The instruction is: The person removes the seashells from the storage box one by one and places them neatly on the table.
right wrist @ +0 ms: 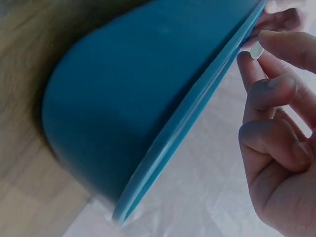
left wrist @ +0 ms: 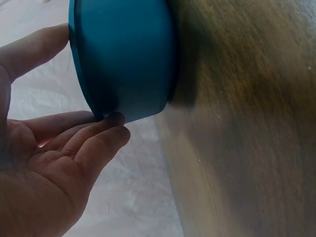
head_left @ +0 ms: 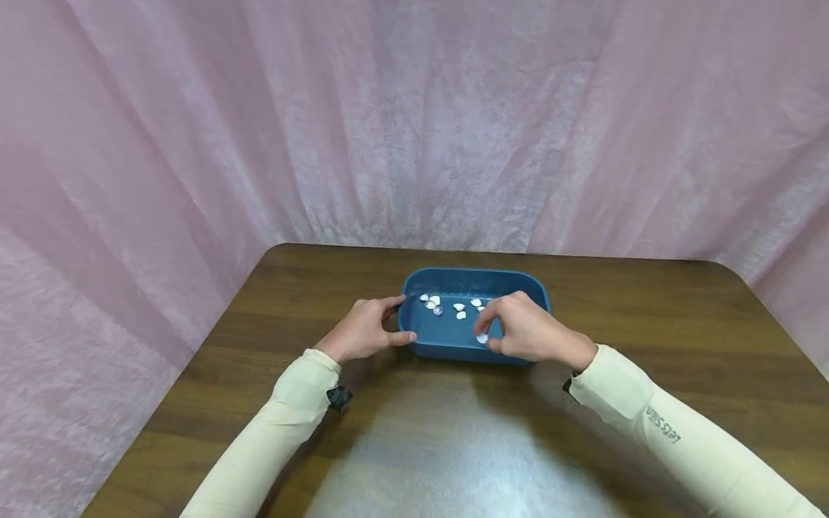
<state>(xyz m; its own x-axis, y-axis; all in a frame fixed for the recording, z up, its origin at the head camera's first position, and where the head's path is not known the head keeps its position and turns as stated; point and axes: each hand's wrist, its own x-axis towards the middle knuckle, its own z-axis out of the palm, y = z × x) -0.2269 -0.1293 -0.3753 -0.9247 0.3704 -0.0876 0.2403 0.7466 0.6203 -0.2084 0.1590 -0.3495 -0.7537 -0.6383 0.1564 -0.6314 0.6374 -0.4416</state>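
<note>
A blue plastic basin [head_left: 453, 352] sits on the wooden table with several small white seashells [head_left: 459, 307] scattered over its floor. My left hand [head_left: 368, 331] holds the basin's left end, thumb on the near rim and fingers farther back. In the left wrist view, fingertips [left wrist: 116, 118] rest against the outer wall. Over the right part of the basin, my right hand [head_left: 526, 329] pinches one small white seashell [head_left: 482, 337] between thumb and index finger. The right wrist view shows that shell [right wrist: 256, 50] edge-on at the fingertips, above the rim, with the other fingers curled.
The brown wooden table [head_left: 648, 316] extends around the basin, its far edge rounded at the corners. Behind it hangs a pink velvet curtain [head_left: 453, 129]. Both forearms wear pale sleeves, and a small black device [head_left: 340, 398] shows at the left wrist.
</note>
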